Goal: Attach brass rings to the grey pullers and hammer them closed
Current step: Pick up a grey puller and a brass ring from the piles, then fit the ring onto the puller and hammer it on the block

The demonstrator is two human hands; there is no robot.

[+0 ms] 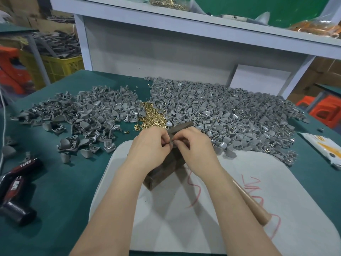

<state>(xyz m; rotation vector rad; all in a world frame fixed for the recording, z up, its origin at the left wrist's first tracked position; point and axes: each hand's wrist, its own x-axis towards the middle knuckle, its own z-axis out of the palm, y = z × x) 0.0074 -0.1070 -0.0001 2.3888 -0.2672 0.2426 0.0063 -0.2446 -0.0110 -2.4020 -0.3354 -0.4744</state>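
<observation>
Two hands meet just above the dark block [162,169] on the green counter [64,191]: the left hand [149,145] and right hand [195,147] each have fingertips curled in, pinching one grey puller [172,143] between them. Whether a ring is on it is too small to tell. I'd judge the puller light, stiff and rather slick, best held by its broad blade so the eyelet end stays free. Brass rings [151,115] lie heaped beyond, tiny and easily dropped. Both forearms reach forward, wrists converging, backs of the hands up; a wooden handle [251,202] lies beneath the right forearm
</observation>
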